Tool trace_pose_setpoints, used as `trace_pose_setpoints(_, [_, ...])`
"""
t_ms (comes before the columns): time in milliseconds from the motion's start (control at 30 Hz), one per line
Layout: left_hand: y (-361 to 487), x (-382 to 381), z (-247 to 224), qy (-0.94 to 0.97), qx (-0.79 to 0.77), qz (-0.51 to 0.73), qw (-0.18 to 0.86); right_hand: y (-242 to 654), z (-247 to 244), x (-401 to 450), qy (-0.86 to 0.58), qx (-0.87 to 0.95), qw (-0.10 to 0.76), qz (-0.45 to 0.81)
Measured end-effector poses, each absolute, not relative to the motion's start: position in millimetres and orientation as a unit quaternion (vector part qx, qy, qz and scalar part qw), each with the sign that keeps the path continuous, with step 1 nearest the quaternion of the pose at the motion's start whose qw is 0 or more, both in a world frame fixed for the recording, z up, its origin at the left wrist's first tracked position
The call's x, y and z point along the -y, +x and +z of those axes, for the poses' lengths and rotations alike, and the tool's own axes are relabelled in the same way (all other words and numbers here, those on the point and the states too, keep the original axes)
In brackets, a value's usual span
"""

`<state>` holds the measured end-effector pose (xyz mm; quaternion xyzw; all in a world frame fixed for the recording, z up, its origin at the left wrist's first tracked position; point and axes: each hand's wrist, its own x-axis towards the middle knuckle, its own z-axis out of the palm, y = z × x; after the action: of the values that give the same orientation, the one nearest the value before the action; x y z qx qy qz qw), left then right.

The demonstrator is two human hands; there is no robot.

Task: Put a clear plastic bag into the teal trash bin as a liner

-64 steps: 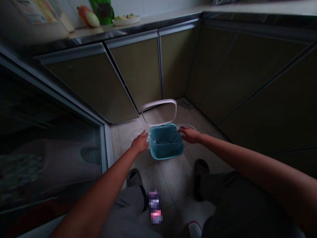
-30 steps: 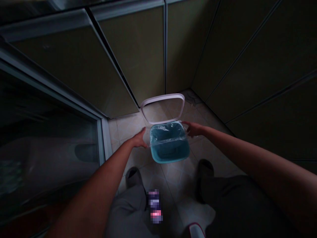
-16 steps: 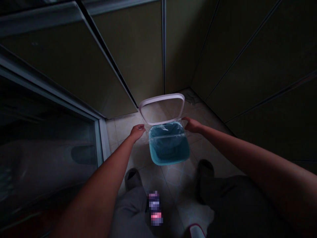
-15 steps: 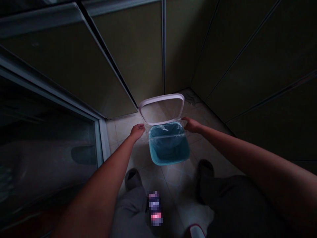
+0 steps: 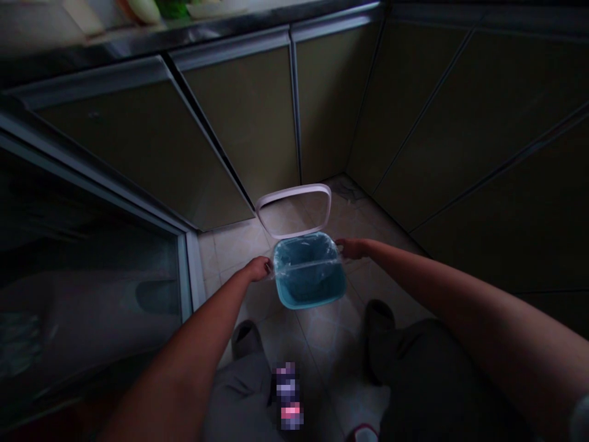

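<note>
A teal trash bin (image 5: 286, 294) stands on the floor between my feet and the cabinets. Its pale rim frame (image 5: 327, 212) is raised upright at the back edge. A clear plastic bag (image 5: 306, 265) covers the rear part of the opening, with its near edge stretched straight across the bin. My left hand (image 5: 260, 268) is closed on the bag at the bin's left side. On the right side, my right hand (image 5: 352, 248) grips the bag's other edge beside the rim. The bag's lower part inside the bin is hard to make out.
Cabinet doors (image 5: 239, 110) line the back and right. A glass door with a pale frame (image 5: 188, 276) stands on the left. Slippered feet (image 5: 247, 337) are on the tiled floor (image 5: 317, 331). A blurred-out item (image 5: 288, 396) lies between the legs. A countertop edge (image 5: 221, 34) runs above.
Both my hands have moved toward me and lower, drawing the bag's near edge slightly further forward over the bin. The view has tilted up, showing the countertop.
</note>
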<state>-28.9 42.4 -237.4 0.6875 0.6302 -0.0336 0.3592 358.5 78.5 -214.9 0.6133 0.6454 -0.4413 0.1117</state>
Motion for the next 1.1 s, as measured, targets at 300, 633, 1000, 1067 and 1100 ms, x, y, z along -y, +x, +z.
trace_pose_setpoints(300, [-32.1, -8.6, -204.7, 0.738, -0.626, -0.015, 0.25, 360.7, -180.4, -52.9, 0.654, -0.581, 0.05, -0.481])
trace_pose_setpoints(633, [-36.8, 40.5, -194.0, 0.788, -0.568, 0.063, 0.227, 384.2, -152.0, -11.2, 0.547, -0.792, 0.036, -0.268])
trace_pose_setpoints(1000, [-19.0, 50.9, -178.1, 0.79, -0.59, -0.012, 0.166, 378.0, -148.8, 5.9, 0.514, -0.817, 0.073, -0.25])
trace_pose_setpoints(1067, [-15.4, 50.7, -175.4, 0.789, -0.592, -0.013, 0.164, 375.4, -149.9, 6.7, 0.501, -0.828, 0.081, -0.24])
trace_pose_setpoints(1100, [-14.6, 50.9, -174.1, 0.789, -0.592, -0.011, 0.163, 375.0, -150.7, 7.2, 0.495, -0.832, 0.086, -0.234])
